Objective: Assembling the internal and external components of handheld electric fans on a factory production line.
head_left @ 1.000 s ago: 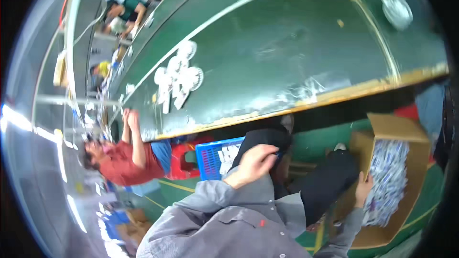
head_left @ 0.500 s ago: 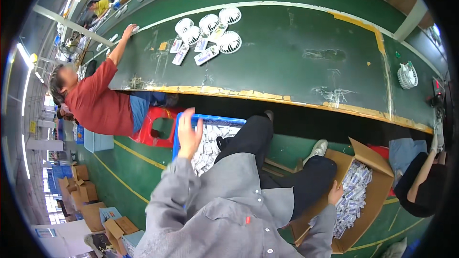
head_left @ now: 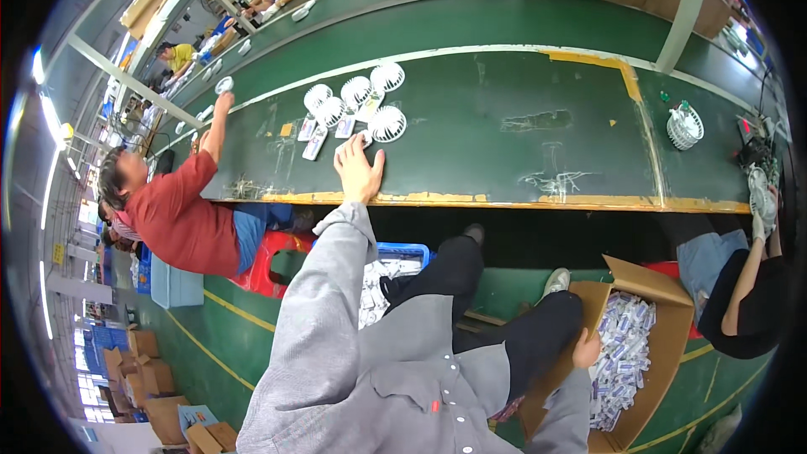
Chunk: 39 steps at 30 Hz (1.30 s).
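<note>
My left hand (head_left: 359, 170) reaches over the near edge of the green table (head_left: 471, 151), fingers stretched and thumb apart. Its fingertips are at the handle end of the nearest white handheld fan (head_left: 388, 124), covering that handle; whether they touch it is unclear. Several more white fans (head_left: 356, 90) lie grouped behind it, with labelled handles toward me. My right hand (head_left: 586, 349) is low beside my thigh, closed over the rim of an open cardboard box (head_left: 664, 345). Many small wrapped white-and-purple pieces (head_left: 620, 353) fill that box.
A blue crate (head_left: 403, 249) of small white pieces stands by my left leg. At left, a person in red (head_left: 181, 223) sits on a red stool (head_left: 277, 262), holding a fan. Another person (head_left: 748, 303) works at right. A white round cage (head_left: 685, 128) stands on the table's right part.
My left hand has moved from above the blue crate forward to the fans on the table. My right hand stays at the box rim. The view has tilted up.
</note>
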{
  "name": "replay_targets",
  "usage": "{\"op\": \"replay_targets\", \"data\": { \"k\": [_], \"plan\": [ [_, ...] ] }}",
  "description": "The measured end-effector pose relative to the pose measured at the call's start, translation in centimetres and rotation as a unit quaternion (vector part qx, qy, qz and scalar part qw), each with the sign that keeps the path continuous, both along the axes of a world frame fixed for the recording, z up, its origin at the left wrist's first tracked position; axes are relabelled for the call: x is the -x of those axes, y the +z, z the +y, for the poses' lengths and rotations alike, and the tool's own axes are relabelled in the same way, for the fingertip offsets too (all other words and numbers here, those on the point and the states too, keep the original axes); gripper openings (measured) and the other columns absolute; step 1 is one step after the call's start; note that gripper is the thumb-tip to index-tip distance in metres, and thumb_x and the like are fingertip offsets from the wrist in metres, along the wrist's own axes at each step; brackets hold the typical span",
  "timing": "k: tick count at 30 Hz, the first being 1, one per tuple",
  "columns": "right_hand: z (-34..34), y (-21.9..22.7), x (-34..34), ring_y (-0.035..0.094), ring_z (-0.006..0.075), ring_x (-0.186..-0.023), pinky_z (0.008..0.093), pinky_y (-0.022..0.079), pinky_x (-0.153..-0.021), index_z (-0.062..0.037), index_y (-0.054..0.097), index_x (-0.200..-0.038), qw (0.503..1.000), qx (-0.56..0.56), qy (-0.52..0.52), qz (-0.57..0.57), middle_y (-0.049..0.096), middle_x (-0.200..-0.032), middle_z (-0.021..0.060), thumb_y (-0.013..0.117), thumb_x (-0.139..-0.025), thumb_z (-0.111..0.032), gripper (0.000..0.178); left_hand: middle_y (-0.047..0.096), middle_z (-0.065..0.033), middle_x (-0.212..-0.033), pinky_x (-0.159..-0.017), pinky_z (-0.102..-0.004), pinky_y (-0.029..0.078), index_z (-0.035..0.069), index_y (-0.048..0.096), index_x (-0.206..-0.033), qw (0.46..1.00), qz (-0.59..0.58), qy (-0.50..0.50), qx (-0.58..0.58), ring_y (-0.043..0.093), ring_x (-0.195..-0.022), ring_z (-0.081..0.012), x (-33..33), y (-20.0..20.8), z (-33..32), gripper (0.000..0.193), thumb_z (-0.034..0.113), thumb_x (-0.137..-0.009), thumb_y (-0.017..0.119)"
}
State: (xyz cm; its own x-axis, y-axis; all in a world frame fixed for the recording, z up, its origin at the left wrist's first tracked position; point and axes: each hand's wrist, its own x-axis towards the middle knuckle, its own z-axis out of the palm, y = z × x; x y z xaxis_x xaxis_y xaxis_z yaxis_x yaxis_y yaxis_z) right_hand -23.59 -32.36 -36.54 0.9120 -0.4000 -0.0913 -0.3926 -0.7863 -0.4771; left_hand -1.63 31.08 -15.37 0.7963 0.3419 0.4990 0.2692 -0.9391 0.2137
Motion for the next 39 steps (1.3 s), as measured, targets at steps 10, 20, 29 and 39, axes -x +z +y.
{"op": "replay_targets", "data": {
  "k": [10, 20, 29, 39],
  "plan": [
    [1.3, 0.9, -1.8, 0.060, 0.0439, -0.090, 0.0502, 0.048, -0.078, -0.0005, 0.061, -0.108, 0.996, -0.020, -0.020, 0.084, 0.062, -0.097, 0.0251, 0.057, -0.093, -0.033, 0.036, 0.055, -0.0150, -0.116, -0.095, -0.0464, 0.039, 0.005, 0.059, -0.117, 0.998, -0.005, -0.023, -0.062, 0.050, -0.113, -0.0354, 0.6, 1.1, 0.8, 0.047, 0.032, -0.081, 0.071],
    [0.8, 1.1, -0.7, 0.059, 0.0460, -0.094, 0.0490, 0.048, -0.084, 0.0055, 0.059, -0.109, 0.998, -0.015, -0.053, 0.030, 0.061, -0.101, 0.0277, 0.062, -0.091, -0.029, 0.039, 0.061, -0.0178, -0.106, -0.086, -0.0429, 0.047, 0.000, 0.036, -0.139, 0.982, 0.165, -0.046, 0.082, 0.059, -0.098, -0.0345, -3.3, 4.4, -1.0, 0.070, 0.011, -0.077, 0.067],
    [8.4, 19.4, -15.4, 0.045, 0.0361, -0.115, 0.0433, 0.033, -0.105, 0.0043, 0.043, -0.124, 0.994, -0.061, -0.019, -0.085, 0.047, -0.120, 0.0211, 0.070, -0.074, -0.009, 0.058, 0.062, -0.0170, -0.113, -0.095, -0.0446, 0.050, 0.002, 0.041, -0.134, 0.614, -0.063, -0.068, 0.784, 0.064, -0.103, -0.0323, -8.9, 7.2, -9.3, 0.048, 0.004, -0.088, 0.056],
    [25.8, 30.6, -28.5, 0.054, 0.0411, -0.113, 0.0462, 0.045, -0.092, 0.0034, 0.042, -0.127, 0.906, -0.248, 0.262, -0.222, 0.054, -0.120, 0.0246, 0.077, -0.071, -0.015, 0.069, 0.063, -0.0095, -0.117, -0.093, -0.0304, 0.048, -0.002, 0.048, -0.128, 0.620, 0.007, -0.240, 0.747, 0.059, -0.108, -0.0152, -5.4, 10.3, -27.6, 0.055, 0.003, -0.080, 0.075]
  ]
}}
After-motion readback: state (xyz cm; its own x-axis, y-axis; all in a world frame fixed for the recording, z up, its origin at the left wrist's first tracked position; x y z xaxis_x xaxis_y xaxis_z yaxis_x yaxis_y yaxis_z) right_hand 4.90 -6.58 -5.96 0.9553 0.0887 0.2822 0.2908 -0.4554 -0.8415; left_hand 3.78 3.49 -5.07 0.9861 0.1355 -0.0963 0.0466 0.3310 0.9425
